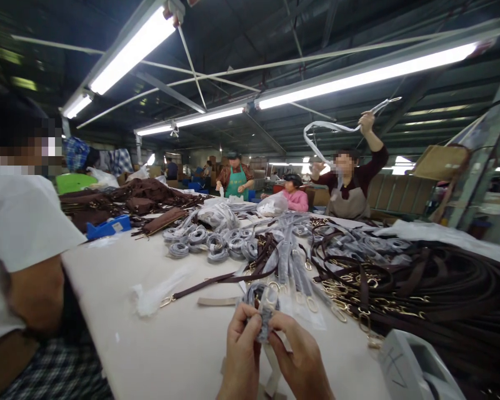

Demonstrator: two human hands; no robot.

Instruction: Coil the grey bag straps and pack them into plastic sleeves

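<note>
Both my hands are low in the middle of the view, over a white table point(179, 344). My left hand point(240, 355) and my right hand point(300, 358) together pinch a rolled grey strap point(261, 303) wrapped in clear plastic, with gold metal clips on it. Just beyond it lie flat grey straps in plastic sleeves point(294, 272). A dark brown strap point(216, 279) with a gold clasp stretches leftward across the table.
Coiled grey straps point(210, 244) sit farther back. A big heap of dark brown straps point(420, 278) fills the right side. A tape dispenser point(416, 366) stands at bottom right. A person in a white shirt point(16, 233) is close on the left; other people work behind.
</note>
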